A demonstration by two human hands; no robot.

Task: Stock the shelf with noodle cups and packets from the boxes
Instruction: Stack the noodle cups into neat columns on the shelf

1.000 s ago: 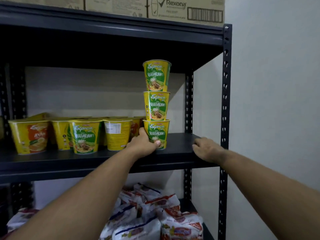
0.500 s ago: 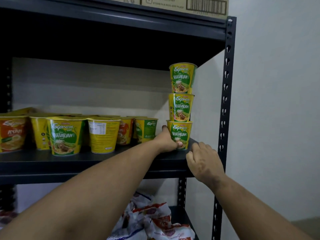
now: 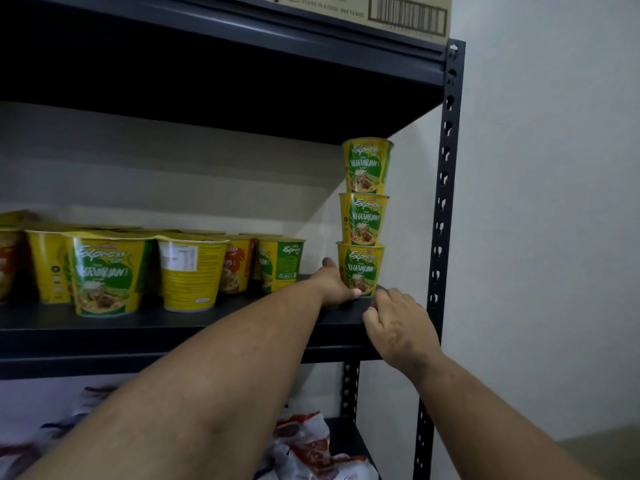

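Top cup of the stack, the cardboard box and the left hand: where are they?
Top cup (image 3: 367, 166), head view, label front.
Cardboard box (image 3: 398, 12), head view, barcode side.
Left hand (image 3: 334, 285), head view, back of hand.

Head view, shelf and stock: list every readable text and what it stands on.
"Express" and "VEGETARIAN": each of the three stacked yellow-green noodle cups, bottom one gripped by the left hand.
"Express", "VEGETARIAN": front yellow-green cup at left.
"STORE IN A COOL", rest blurred: brown cardboard box on top; barcode digits unreadable.
White nutrition panel on the turned yellow cup: too small.
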